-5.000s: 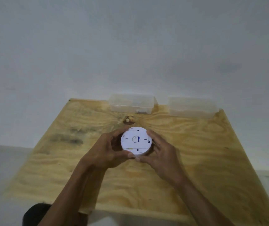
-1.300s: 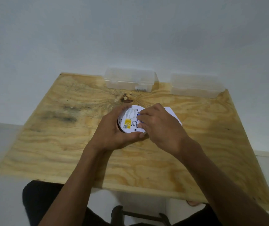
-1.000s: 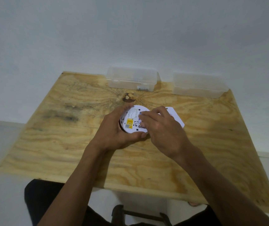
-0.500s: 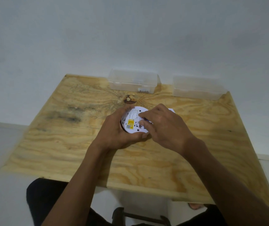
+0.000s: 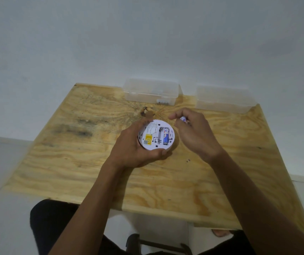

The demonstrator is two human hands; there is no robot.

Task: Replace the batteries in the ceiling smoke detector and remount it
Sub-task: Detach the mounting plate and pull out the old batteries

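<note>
My left hand (image 5: 132, 151) grips the round white smoke detector (image 5: 152, 138) from the left, back side up, just above the plywood table (image 5: 73, 159). Its battery bay lies uncovered: one blue battery (image 5: 166, 138) sits in the right slot and the slot to its left is bare. A yellow label sits on the detector's left part. My right hand (image 5: 195, 133) hovers to the right of the detector, fingers curled around a second small battery (image 5: 183, 119) whose white and blue tip shows between thumb and fingers.
Two clear plastic boxes stand at the table's far edge against the white wall: the left box (image 5: 150, 92) holds a few small batteries, the right box (image 5: 223, 99) looks bare. A dark knot (image 5: 145, 112) marks the wood behind the detector. My knees and a stool show below the table's near edge.
My right hand has lifted off the detector's back and moved right with a battery in its fingers. The battery bay is now exposed with one battery left inside.
</note>
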